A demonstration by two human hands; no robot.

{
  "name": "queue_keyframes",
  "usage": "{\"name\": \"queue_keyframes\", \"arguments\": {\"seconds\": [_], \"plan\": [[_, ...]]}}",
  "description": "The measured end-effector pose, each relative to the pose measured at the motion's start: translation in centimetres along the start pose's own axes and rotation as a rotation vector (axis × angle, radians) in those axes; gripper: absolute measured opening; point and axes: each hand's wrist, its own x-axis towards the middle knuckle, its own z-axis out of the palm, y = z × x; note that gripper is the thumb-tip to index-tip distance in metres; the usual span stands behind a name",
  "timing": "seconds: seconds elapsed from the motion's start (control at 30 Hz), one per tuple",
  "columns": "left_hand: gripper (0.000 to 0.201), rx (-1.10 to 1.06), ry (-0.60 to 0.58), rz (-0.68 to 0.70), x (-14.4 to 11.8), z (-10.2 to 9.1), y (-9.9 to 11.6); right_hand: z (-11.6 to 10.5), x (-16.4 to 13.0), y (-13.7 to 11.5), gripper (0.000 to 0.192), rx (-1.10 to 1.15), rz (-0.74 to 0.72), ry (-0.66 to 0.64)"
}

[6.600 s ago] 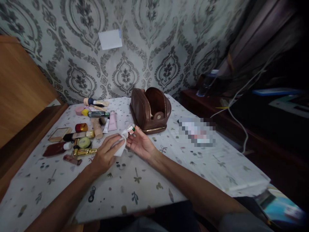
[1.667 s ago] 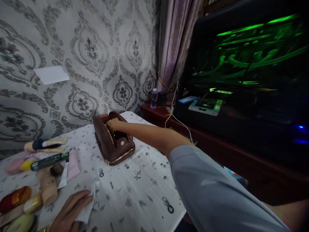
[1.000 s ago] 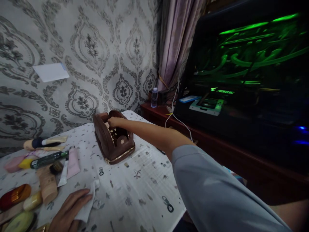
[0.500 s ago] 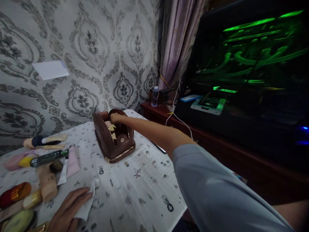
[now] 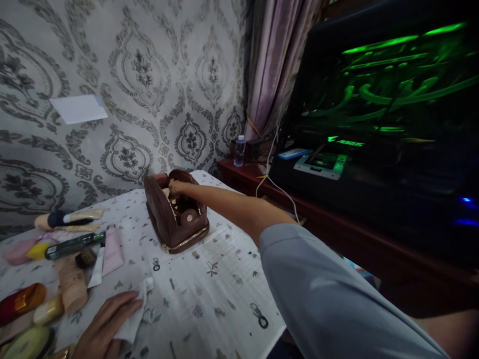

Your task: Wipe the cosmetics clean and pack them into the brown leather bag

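A brown leather pouch (image 5: 175,224) stands open on the table with the patterned white cloth (image 5: 220,284). My right hand (image 5: 176,188) reaches across the table, its fingers down inside the pouch's mouth; whatever they hold is hidden. My left hand (image 5: 103,326) lies at the near left edge, its fingers curled over a crumpled white wipe (image 5: 137,311). Left of the pouch lie several cosmetics: a pink tube (image 5: 113,254), a dark green tube (image 5: 73,245), a beige tube (image 5: 71,288) and a makeup brush (image 5: 67,218).
A dark computer case with green lights (image 5: 377,99) stands on a low reddish shelf (image 5: 307,212) to the right. A small water bottle (image 5: 238,150), a white cable (image 5: 279,187) and a curtain (image 5: 267,65) are behind it. A white paper (image 5: 78,108) hangs on the wall.
My right hand, which held a small tube over the table several seconds ago, has reached into the pouch and shifts slightly there. My left hand stays on the wipe.
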Motion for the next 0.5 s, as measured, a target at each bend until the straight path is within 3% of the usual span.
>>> {"name": "queue_keyframes", "arguments": {"seconds": [0.13,0.3,0.37,0.5], "plan": [[0.047,0.014,-0.027,0.059,-0.3,0.3,-1.3,0.0,-1.0,0.0,0.045,0.044,0.063,-0.021],[0.042,0.009,-0.006,0.071,-0.2,0.3,-1.3,-0.2,-1.7,-0.2,0.086,0.066,0.051,0.046],[0.040,0.002,0.018,0.062,-0.1,0.3,-0.9,-0.2,-1.5,-0.7,0.085,0.058,0.052,0.101],[0.040,0.000,0.033,0.037,0.1,0.2,-0.1,0.4,-0.5,-2.0,0.058,0.046,0.122,0.182]]}}
